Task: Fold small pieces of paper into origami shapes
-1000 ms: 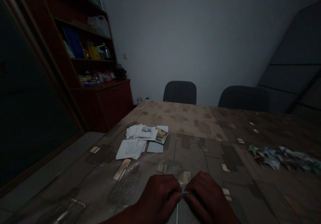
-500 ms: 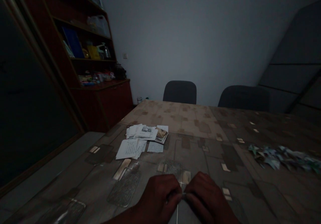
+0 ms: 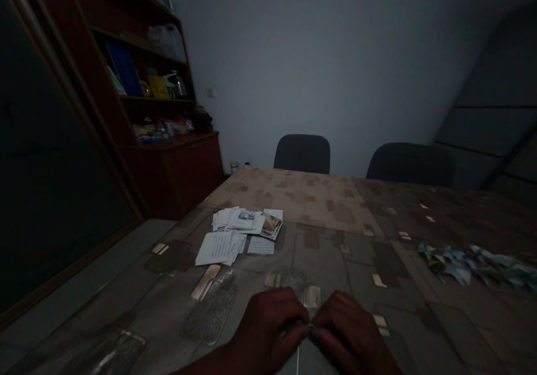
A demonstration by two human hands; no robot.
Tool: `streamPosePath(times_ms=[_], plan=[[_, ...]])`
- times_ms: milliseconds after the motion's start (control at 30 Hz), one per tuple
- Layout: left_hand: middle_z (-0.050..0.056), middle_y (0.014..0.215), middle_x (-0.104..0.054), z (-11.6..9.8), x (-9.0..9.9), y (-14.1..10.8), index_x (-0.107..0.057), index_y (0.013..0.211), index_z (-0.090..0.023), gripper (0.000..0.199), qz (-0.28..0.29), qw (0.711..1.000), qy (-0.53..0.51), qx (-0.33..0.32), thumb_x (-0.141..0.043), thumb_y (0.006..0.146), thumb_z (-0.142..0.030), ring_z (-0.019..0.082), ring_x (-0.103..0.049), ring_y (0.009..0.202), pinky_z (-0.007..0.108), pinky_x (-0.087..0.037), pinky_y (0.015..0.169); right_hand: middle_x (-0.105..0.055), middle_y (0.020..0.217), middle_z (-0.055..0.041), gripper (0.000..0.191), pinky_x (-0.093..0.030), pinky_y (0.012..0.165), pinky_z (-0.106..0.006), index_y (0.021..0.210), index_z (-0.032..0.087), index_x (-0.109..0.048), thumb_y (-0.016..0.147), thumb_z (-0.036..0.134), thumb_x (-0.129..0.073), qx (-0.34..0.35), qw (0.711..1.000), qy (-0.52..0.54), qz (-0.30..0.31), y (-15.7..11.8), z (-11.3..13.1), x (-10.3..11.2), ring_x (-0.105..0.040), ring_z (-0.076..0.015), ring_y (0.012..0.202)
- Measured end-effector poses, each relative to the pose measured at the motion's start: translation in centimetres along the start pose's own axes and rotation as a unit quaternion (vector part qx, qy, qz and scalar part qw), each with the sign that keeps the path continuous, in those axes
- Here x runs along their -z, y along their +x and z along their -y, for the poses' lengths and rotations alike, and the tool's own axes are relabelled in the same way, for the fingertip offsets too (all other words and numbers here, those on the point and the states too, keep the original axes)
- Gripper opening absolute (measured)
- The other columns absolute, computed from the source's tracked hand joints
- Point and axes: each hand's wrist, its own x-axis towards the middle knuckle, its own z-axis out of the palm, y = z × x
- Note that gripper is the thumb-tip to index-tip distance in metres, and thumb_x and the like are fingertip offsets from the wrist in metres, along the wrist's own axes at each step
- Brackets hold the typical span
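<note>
Side by side at the table's near edge, my left hand [image 3: 272, 327] and my right hand [image 3: 348, 330] meet at their fingertips. Both are closed in a pinch, thumbs against the curled fingers. A tiny pale bit shows between the tips; it is too small and dark to name. Beyond my left hand lies a loose pile of printed paper sheets [image 3: 216, 248], with a small picture card [image 3: 271, 226] at its right side. Far to the right of my right hand is a row of folded, crumpled-looking paper pieces [image 3: 478, 266].
A patterned cloth [image 3: 319, 196] covers the table. Two dark chairs [image 3: 302, 154] stand behind its far edge. At the left rises a red-brown cabinet [image 3: 193, 162] with filled shelves. The room is dim.
My fingertips have drawn slightly closer together, and less of the small bit between them shows. The whole view has shifted a little; the papers lie as before.
</note>
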Motion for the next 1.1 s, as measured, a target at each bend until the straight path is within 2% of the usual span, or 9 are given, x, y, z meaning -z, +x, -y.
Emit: streamPosePath(times_ms=[133,300,500,567,700,933,1100], plan=[[0.001,0.062,-0.061,-0.3,0.3,-0.1,-0.061,0.072,-0.016,0.014,0.013,1.0,0.004,-0.021,-0.055,0.084,-0.016,0.013,-0.054,0.057,0.023,-0.033,0.055,-0.063,0.067,-0.0033,0.029,-0.039,0.059,-0.028,0.079,0.019,-0.056,0.101,0.033,-0.043,-0.006,1.0,-0.011,0.004,0.1,0.3,0.1,-0.055,-0.0175,0.063],[0.001,0.063,-0.064,-0.5,0.8,-0.1,-0.061,0.073,-0.015,0.013,0.041,0.999,0.021,0.005,-0.058,0.085,-0.017,0.012,-0.057,0.055,0.022,-0.033,0.054,-0.062,0.067,-0.0032,0.032,-0.038,0.059,-0.029,0.077,0.019,-0.054,0.102,0.034,-0.039,-0.009,1.0,-0.022,0.009,0.3,0.6,0.6,-0.054,-0.0176,0.064],[-0.002,0.056,-0.061,-0.1,0.7,-0.1,-0.061,0.063,-0.015,0.016,0.046,0.995,0.018,0.09,-0.071,0.075,-0.015,0.01,-0.054,0.05,0.02,-0.029,0.051,-0.062,0.067,-0.0026,0.029,-0.038,0.06,-0.029,0.078,0.019,-0.054,0.101,0.032,-0.042,-0.01,1.0,-0.026,0.008,0.2,0.2,0.4,-0.054,-0.0176,0.064],[-0.003,0.056,-0.06,0.0,0.7,-0.1,-0.061,0.063,-0.015,0.015,0.052,0.993,0.002,0.103,-0.07,0.075,-0.014,0.01,-0.053,0.052,0.02,-0.029,0.052,-0.061,0.067,-0.0025,0.028,-0.038,0.06,-0.029,0.078,0.02,-0.054,0.101,0.031,-0.042,-0.01,0.999,-0.029,0.006,0.1,0.1,0.4,-0.053,-0.0176,0.064],[-0.003,0.059,-0.06,-0.1,0.8,-0.3,-0.062,0.069,-0.015,0.01,0.066,0.993,-0.015,0.095,-0.064,0.078,-0.011,0.011,-0.054,0.056,0.021,-0.031,0.056,-0.062,0.069,-0.0028,0.025,-0.039,0.061,-0.029,0.08,0.02,-0.053,0.101,0.029,-0.043,-0.016,0.999,-0.03,0.008,0.1,0.0,0.4,-0.054,-0.0179,0.065],[-0.002,0.058,-0.057,-0.3,0.9,-0.2,-0.057,0.067,-0.016,0.013,0.049,0.997,0.026,0.058,-0.06,0.08,-0.014,0.011,-0.051,0.052,0.022,-0.029,0.051,-0.06,0.067,-0.0024,0.026,-0.038,0.058,-0.029,0.076,0.02,-0.052,0.099,0.029,-0.047,-0.011,0.999,-0.04,-0.003,0.1,-0.2,0.2,-0.053,-0.0176,0.063],[0.0,0.062,-0.062,-0.2,1.0,0.0,-0.059,0.072,-0.017,0.014,-0.006,0.998,0.058,-0.005,-0.057,0.085,-0.015,0.012,-0.055,0.054,0.022,-0.034,0.053,-0.063,0.07,-0.0022,0.02,-0.043,0.061,-0.029,0.081,0.02,-0.057,0.098,0.025,-0.047,-0.038,0.999,-0.009,-0.012,0.1,0.0,0.7,-0.057,-0.018,0.066]])
